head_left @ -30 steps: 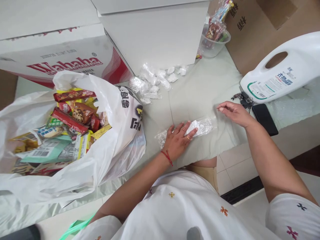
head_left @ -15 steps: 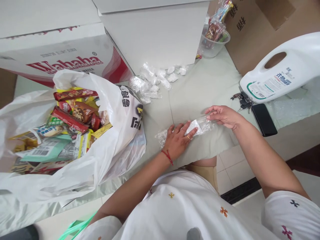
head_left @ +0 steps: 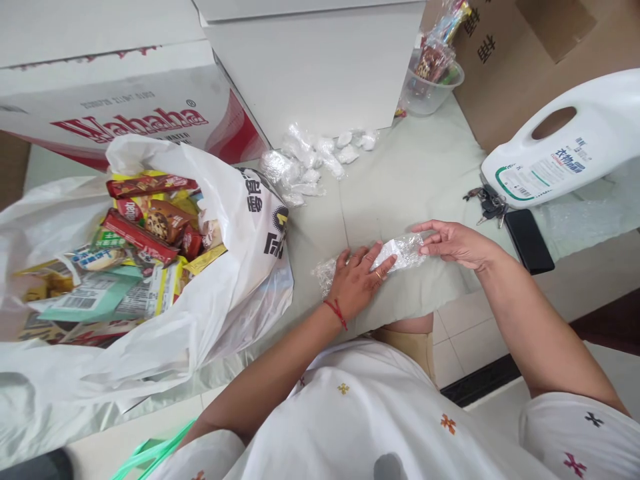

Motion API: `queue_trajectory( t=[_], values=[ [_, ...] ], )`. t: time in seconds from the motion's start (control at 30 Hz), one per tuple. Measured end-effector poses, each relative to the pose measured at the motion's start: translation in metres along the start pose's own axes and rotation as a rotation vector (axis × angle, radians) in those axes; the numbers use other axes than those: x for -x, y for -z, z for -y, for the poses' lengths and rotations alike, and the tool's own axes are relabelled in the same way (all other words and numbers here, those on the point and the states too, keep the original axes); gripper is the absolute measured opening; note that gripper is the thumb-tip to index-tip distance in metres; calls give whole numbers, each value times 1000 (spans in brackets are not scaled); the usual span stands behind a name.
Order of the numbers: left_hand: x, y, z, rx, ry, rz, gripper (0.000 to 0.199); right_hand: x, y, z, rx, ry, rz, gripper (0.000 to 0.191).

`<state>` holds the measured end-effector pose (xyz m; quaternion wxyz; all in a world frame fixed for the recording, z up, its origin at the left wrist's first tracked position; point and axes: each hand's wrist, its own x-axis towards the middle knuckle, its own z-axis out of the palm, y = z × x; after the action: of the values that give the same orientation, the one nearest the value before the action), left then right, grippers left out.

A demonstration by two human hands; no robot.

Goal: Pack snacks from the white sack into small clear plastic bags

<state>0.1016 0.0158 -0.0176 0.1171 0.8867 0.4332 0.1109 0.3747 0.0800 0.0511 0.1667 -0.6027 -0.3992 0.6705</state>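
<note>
A narrow strip of clear bubble wrap (head_left: 410,252) lies on the pale cloth, with a small white item (head_left: 388,253) inside it. My left hand (head_left: 357,277) lies flat over the strip's left part, fingers spread and pressing it down. At the strip's right end, my right hand (head_left: 447,243) has its thumb and a finger at the wrap's edge, seeming to pinch it, with the forefinger stretched out above. Beyond my hands, several small bubble-wrapped bundles (head_left: 305,160) are heaped against a white box (head_left: 310,73).
On the left stands a white plastic bag (head_left: 240,267) full of packaged snacks (head_left: 143,237), before a Wahaha carton (head_left: 125,100). A clear bowl (head_left: 425,100) holds more snacks. At right are a white detergent bottle (head_left: 565,143), keys (head_left: 487,203), a phone (head_left: 529,240) and a brown carton (head_left: 500,80).
My right hand has moved slightly right and down. The wrap's right end looks shorter and more bunched around the white item. My left hand has stayed in place.
</note>
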Motion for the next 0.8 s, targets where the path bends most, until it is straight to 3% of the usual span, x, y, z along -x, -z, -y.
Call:
queue_trajectory(
  t=[0.2,0.43,0.57,0.67,0.8],
  values=[
    [-1,3,0,11,10,24,48,8,8,-12,-53,23,-58,59],
    [0,2,0,15,4,16,48,14,2,-26,-132,116,-171,51],
    [1,0,1,1,0,15,49,20,2,-29,-127,109,-129,49],
    [1,-1,1,-7,-10,10,50,19,0,-27,-158,86,-109,50],
    [2,-2,1,-15,-15,4,49,6,-9,-17,-205,107,-194,59]
  ],
)
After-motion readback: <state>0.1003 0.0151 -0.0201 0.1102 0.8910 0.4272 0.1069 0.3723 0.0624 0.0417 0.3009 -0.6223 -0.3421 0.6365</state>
